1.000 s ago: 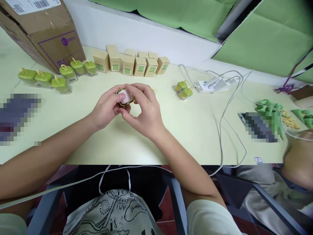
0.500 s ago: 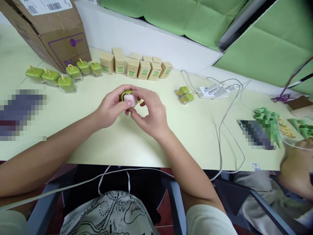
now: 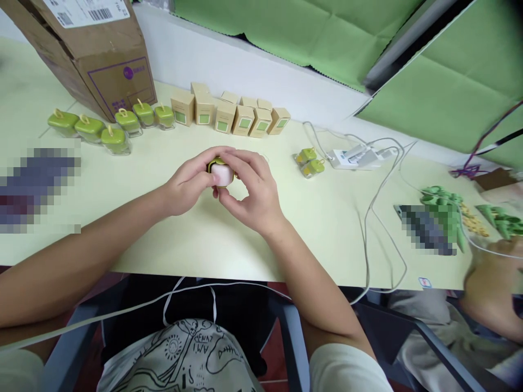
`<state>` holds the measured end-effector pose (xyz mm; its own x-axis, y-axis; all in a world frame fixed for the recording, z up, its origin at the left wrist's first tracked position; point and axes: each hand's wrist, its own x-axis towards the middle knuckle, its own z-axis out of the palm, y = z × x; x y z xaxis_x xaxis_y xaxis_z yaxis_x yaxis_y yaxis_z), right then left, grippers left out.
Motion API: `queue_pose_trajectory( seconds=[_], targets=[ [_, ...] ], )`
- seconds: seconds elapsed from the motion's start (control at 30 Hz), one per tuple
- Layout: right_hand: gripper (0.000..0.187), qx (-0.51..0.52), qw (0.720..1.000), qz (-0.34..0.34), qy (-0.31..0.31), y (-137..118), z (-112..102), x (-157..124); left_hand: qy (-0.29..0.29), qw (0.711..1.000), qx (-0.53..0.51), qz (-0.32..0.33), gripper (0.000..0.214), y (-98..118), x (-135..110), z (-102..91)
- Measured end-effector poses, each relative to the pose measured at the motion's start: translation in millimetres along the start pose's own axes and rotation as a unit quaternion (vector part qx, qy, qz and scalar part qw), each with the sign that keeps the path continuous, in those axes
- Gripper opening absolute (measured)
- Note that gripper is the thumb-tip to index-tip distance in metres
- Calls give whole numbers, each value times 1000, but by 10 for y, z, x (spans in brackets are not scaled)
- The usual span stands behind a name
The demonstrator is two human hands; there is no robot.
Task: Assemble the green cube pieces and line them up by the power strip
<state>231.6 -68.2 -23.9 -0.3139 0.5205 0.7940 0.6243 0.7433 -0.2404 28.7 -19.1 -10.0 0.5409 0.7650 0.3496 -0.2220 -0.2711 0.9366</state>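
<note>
Pale pink square piece with an olive-green rim, and both hands are closed on it near the middle of the worktop! Left hand pinches one side, right hand curls over the other: a tight, narrow hold. Behind them, kraft boxes with green label panels sit beside green-topped clear cubes, barcode sticker up on the cardboard carton.

Smooth pink and green plastic piece, glossy green plastic lids, matt cardboard carton
</note>
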Motion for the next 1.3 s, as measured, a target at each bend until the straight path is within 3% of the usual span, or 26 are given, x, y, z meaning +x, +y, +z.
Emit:
queue_pose_trajectory(
  seconds=[0.3,0.6,0.87,1.07,1.3],
  targets=[
    [55,63,997,45,-19,67,-35,3,-40,989,-92,-105,47,-6,56,-39],
    [46,100,992,65,-41,112,-58,21,-81,988,-65,-110,64,24,51,-72],
    [44,139,987,75,-38,107,-82,37,-122,985,-64,-107,65,51,65,-156],
    [44,176,980,93,-20,109,-107,58,-78,992,-48,-89,70,28,78,-168],
    [45,83,996,45,-2,109,-101,33,-28,997,25,-65,50,61,97,-124]
  ],
)
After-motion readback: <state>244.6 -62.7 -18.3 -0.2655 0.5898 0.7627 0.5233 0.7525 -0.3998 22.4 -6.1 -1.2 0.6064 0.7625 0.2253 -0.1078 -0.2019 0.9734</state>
